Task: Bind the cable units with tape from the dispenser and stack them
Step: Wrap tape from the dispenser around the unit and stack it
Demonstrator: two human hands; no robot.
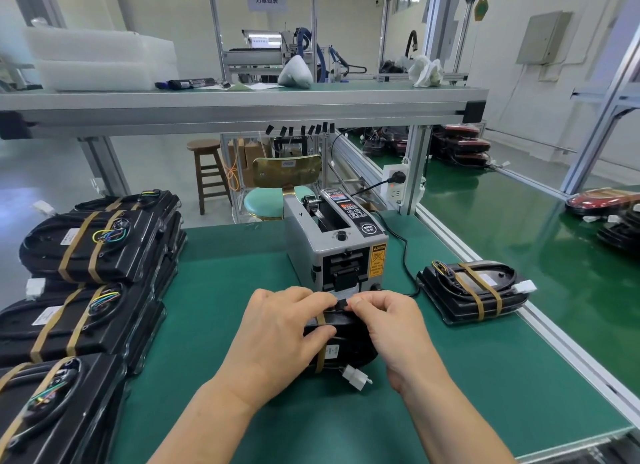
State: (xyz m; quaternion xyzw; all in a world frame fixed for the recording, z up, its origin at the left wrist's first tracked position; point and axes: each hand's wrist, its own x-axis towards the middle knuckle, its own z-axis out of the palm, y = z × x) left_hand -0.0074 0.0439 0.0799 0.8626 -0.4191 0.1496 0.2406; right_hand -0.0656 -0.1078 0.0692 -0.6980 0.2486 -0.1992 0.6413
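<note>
Black cable unit lying on green table, just in front of tape dispenser. Grip: left hand clasping unit's left side, thumb pressing on top face, fingertips reaching far edge. There, right hand pinching small black strip against unit's far edge. Tan band wrapping unit beside left thumb. White connector sticking out at near side. Banded units sitting stacked along table's left. One more banded unit lying right of dispenser, apart from both hands.
</note>
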